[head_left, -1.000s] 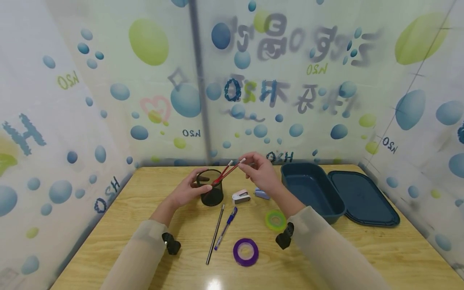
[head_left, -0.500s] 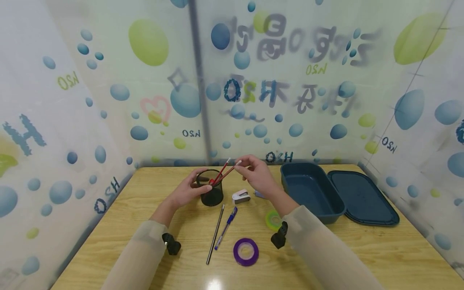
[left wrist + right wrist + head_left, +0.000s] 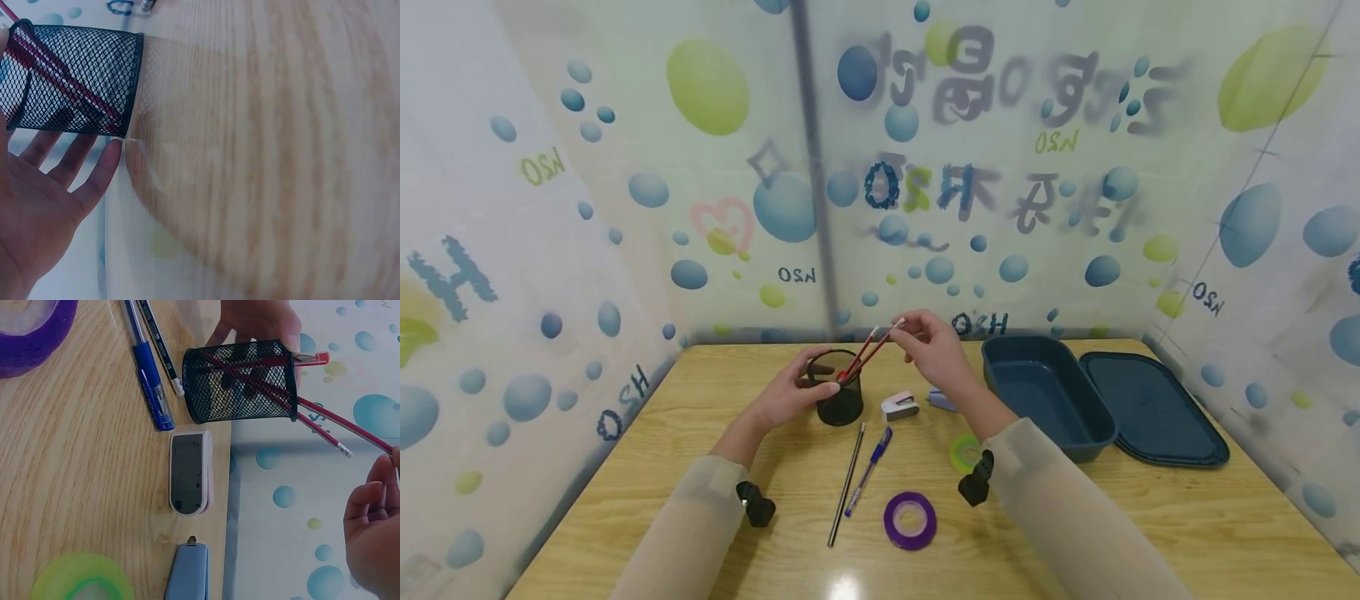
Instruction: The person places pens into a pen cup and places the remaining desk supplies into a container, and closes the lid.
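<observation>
A black mesh pen cup (image 3: 840,407) stands upright near the table's back edge. My left hand (image 3: 788,393) holds it from the left, thumb near the rim and fingers around the far side. Between thumb and fingertips, my right hand (image 3: 942,354) pinches the white-tipped upper end of a red pencil (image 3: 350,427), whose lower part is inside the cup. A second red pencil (image 3: 320,432) leans in the cup beside it, with a white eraser end. Also in the cup is a red-ended pen (image 3: 317,359), poking above the rim near the left thumb.
On the table lie a dark pencil (image 3: 847,483), a blue pen (image 3: 870,471), a white stapler (image 3: 900,407), a blue stapler-like item (image 3: 942,400), green tape (image 3: 964,454) and purple tape (image 3: 891,525). A dark blue bin (image 3: 1097,417) and its lid (image 3: 1157,408) stand right.
My right hand dips slightly towards the cup, then rises again with the red pencil. The two pencils' upper ends come closer, then spread. My left hand and the cup stay put.
</observation>
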Motion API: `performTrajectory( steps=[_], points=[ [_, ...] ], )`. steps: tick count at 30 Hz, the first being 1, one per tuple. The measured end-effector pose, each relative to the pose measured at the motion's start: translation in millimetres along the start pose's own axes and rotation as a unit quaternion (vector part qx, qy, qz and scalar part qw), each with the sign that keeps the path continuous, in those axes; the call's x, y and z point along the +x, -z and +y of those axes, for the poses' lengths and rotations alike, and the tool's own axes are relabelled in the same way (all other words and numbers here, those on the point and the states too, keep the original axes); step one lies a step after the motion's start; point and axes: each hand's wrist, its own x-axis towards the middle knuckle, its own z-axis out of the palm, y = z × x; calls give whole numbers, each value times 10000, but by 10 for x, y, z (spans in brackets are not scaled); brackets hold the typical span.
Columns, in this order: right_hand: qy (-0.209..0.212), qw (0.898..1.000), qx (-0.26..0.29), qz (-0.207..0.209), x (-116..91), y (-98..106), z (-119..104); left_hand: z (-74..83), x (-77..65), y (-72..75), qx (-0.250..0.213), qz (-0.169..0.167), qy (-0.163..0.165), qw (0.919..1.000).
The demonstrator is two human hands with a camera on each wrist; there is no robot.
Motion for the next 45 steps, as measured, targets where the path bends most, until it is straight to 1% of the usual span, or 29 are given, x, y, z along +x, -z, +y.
performTrajectory(
  steps=[6,13,20,27,33,37,42,45],
  points=[
    [-10,9999,-57,-110,-4,-17,2,-15,6,-3,-25,18,16,10000],
    [-89,9995,33,-301,-7,-44,44,-36,14,-8,-8,7,1,10000],
    [-276,9992,-4,-296,-40,61,125,-33,40,-6,73,25,-80,9999],
    [-335,9982,-234,-429,-105,194,219,12,4,1,43,27,-38,10000],
    [-497,9949,-452,-754,-155,280,301,23,-11,3,62,25,-36,10000],
    [-551,9907,-651,-1063,-169,303,340,8,-7,6,59,8,-30,10000],
    [-505,9811,-990,-1581,-192,293,379,-6,1,9,-30,-34,-3,10000],
    [-478,9730,-1215,-1904,-202,268,406,-6,7,10,-68,-43,18,10000]
  ],
)
